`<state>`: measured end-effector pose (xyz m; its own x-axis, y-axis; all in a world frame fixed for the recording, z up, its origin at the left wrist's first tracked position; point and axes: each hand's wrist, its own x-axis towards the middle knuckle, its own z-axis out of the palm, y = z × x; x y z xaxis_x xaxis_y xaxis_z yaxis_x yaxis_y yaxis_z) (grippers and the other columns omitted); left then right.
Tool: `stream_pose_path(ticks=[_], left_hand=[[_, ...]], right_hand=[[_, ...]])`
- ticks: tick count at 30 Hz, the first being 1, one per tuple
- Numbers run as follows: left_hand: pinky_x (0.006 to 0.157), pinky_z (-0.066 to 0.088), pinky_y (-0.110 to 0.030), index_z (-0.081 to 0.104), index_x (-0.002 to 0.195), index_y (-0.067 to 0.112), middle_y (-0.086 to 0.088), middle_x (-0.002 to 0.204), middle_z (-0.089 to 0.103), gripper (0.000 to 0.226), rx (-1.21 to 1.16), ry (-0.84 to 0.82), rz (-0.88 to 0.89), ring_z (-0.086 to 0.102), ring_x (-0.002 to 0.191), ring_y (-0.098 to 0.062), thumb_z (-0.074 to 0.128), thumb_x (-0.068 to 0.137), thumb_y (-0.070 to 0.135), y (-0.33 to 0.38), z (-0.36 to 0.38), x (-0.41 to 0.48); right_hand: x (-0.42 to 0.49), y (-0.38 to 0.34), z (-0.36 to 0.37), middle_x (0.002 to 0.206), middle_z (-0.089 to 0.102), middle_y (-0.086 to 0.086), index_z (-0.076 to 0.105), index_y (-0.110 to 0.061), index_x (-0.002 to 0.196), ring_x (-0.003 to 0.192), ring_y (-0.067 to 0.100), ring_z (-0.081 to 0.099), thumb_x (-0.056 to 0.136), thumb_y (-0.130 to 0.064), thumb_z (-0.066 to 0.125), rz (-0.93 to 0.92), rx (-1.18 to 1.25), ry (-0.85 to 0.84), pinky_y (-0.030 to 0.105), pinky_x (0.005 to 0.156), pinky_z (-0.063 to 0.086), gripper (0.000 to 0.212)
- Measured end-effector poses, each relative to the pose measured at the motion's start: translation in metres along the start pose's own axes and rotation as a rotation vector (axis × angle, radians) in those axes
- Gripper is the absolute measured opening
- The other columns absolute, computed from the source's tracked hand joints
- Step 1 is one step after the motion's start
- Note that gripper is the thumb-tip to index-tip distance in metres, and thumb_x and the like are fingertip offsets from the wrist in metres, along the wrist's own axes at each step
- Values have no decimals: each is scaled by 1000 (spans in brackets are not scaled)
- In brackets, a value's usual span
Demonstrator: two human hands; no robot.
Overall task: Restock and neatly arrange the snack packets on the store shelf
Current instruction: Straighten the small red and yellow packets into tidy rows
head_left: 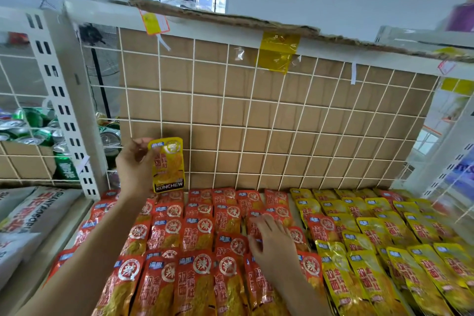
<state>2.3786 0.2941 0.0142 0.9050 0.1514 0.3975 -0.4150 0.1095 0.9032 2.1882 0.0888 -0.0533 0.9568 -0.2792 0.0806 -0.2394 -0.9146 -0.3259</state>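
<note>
A: Single one?
B: Small yellow glossy foil snack packet [168,165], black "KONCHEW" band at the bottom. Upright, face to camera, pinched at its upper left edge by the left hand [134,167].
A: Rest?
B: Red foil snack packets [197,233], flat in overlapping rows under and around the right hand [273,246], which lies spread on them. Yellow foil snack packets [372,259], same shape, in rows just right of that hand.
</note>
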Motion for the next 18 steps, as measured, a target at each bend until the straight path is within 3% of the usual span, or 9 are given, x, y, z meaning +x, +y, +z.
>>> stream_pose_path(ticks=[5, 9, 13, 18], left_hand=[[52, 45, -18, 48, 77, 24, 1, 72, 50, 29, -110, -64, -23, 50, 54, 3, 54, 90, -2, 18, -3, -14], [57, 41, -35, 49, 75, 26, 3, 66, 48, 27, -80, -80, -136, 45, 60, -14, 52, 93, 7, 11, -14, -34], [46, 39, -22, 48, 72, 21, 0, 62, 46, 26, -65, -69, -252, 41, 55, -16, 51, 93, 7, 8, -15, -61], [52, 40, -26, 53, 74, 21, -8, 69, 49, 23, -72, -124, -373, 44, 59, -23, 51, 92, 5, 9, -11, -93]], right_hand=[[-2, 1, 2, 138, 41, -14, 43, -29, 133, 128, 6, 37, 96, -39, 35, -2, 24, 39, 26, 108, 27, 39], [-2, 1, 5, 133, 48, -11, 48, -26, 129, 123, 8, 43, 85, -48, 13, 12, 39, 73, 28, 105, 35, 60], [-3, 3, 6, 134, 48, -8, 48, -24, 129, 126, 12, 42, 71, -53, -1, 32, 44, 66, 32, 107, 34, 81], [-3, 2, 0, 133, 50, -7, 48, -25, 129, 124, 13, 44, 84, -48, 10, 12, 46, 43, 32, 107, 32, 64]])
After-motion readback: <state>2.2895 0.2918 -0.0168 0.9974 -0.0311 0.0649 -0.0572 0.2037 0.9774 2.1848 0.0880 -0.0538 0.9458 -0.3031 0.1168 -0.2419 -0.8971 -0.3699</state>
